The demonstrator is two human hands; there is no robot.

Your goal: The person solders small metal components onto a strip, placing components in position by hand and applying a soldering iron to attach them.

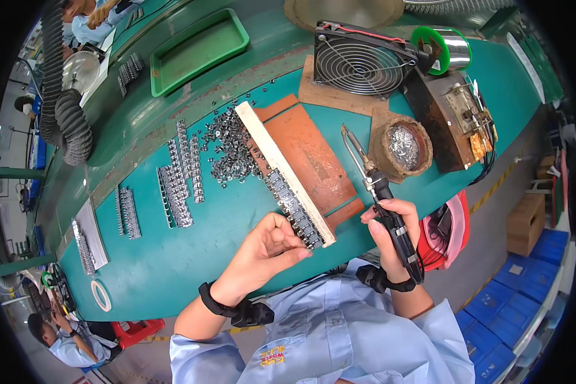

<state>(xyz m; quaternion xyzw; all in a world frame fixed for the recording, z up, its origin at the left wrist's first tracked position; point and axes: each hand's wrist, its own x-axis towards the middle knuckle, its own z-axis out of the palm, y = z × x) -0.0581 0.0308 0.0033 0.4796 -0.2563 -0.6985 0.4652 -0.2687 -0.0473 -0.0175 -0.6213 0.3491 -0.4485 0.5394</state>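
Blue shirt [390, 345], black wristbands [253, 313], yellow-red chest embroidery [273, 356].

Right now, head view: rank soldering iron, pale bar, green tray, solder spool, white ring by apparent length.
1. Soldering iron and pale bar: too alike to rank
2. Green tray
3. Solder spool
4. White ring

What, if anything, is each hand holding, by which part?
Right hand: soldering iron, by its black handle. Left hand: fingers at the near end of a row of dark parts; grip can't be told.
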